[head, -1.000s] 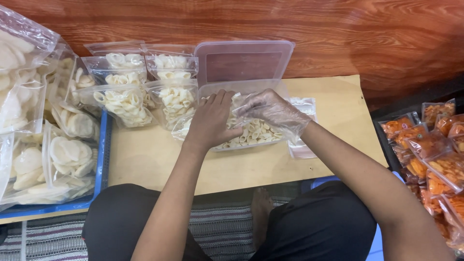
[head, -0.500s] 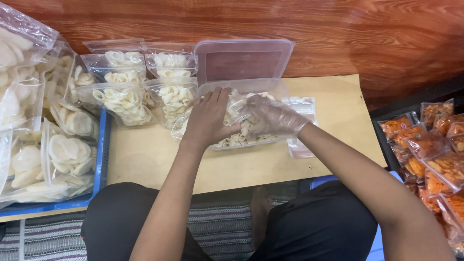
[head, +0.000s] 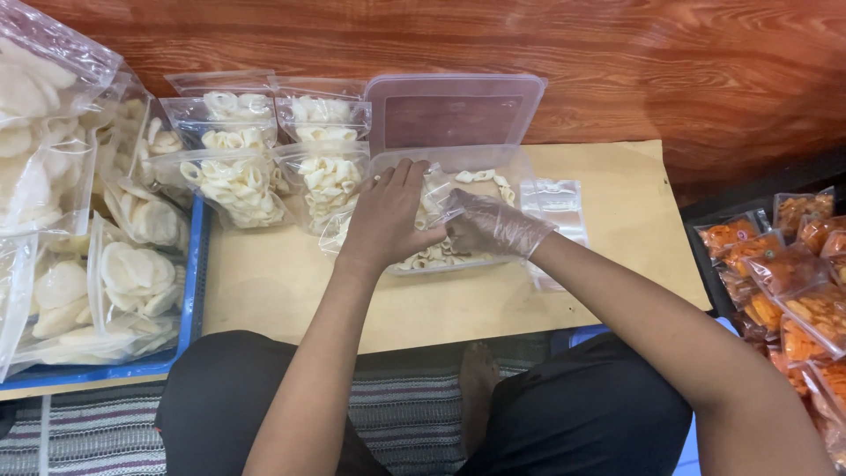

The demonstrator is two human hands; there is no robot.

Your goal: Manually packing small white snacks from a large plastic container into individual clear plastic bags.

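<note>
Reaching into the clear container (head: 507, 167), both hands' grip (head: 386, 216) (head: 493, 225) pinches a plastic bag (head: 434, 196).

**Low wooden table, crowded at my left**

I see a low wooden table (head: 291, 300) carrying a clear plastic container (head: 520, 167) of pale crackers, filled cracker bags (head: 238, 185) beside it, and empty flat bags (head: 560, 198) just right.

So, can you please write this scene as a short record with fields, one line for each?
left hand: bare, holds a small clear bag over the container
right hand: in a clear glove, inside the clear plastic container of pale ring crackers
behind container: its lid, standing up
left of hands: filled bags of ring crackers
far right: bags of orange snacks
surface: wooden board
</note>
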